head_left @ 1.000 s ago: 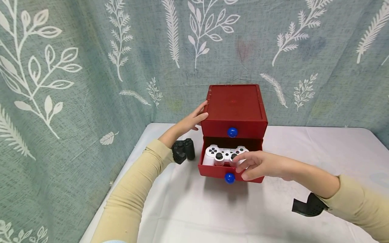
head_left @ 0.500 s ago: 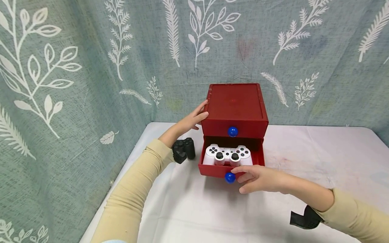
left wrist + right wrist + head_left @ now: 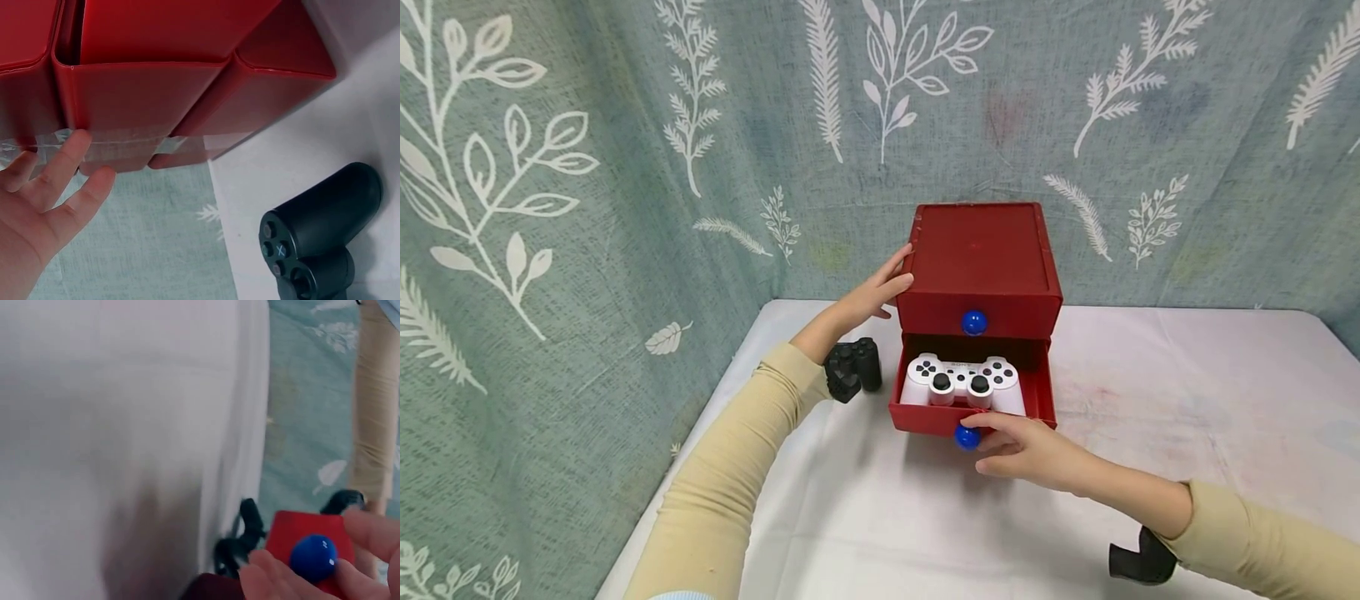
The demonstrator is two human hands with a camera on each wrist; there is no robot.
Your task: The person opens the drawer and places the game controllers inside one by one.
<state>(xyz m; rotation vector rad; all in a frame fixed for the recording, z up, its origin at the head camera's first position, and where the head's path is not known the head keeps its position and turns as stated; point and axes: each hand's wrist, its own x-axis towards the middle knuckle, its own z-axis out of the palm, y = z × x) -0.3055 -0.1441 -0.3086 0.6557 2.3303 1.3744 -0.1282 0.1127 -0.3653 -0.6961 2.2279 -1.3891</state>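
A red two-drawer box (image 3: 981, 250) stands on the white table. Its lower drawer (image 3: 925, 419) is pulled out, and a white game controller (image 3: 961, 383) lies inside. My left hand (image 3: 868, 300) rests with spread fingers against the box's left side; the left wrist view shows its fingertips (image 3: 78, 140) at the red wall. My right hand (image 3: 1030, 450) is at the lower drawer's blue knob (image 3: 967, 437), index finger over its top. In the right wrist view the knob (image 3: 314, 558) shows between thumb and fingers, without a plain grip.
A black game controller (image 3: 319, 231) stands on the table left of the box, partly hidden by the left wrist in the head view. The upper drawer, with its own blue knob (image 3: 974, 322), is closed. A patterned green curtain (image 3: 760, 125) hangs behind the table (image 3: 1150, 400).
My right hand has moved down and left from over the white controller to the lower knob. My left hand and the drawer have stayed in place.
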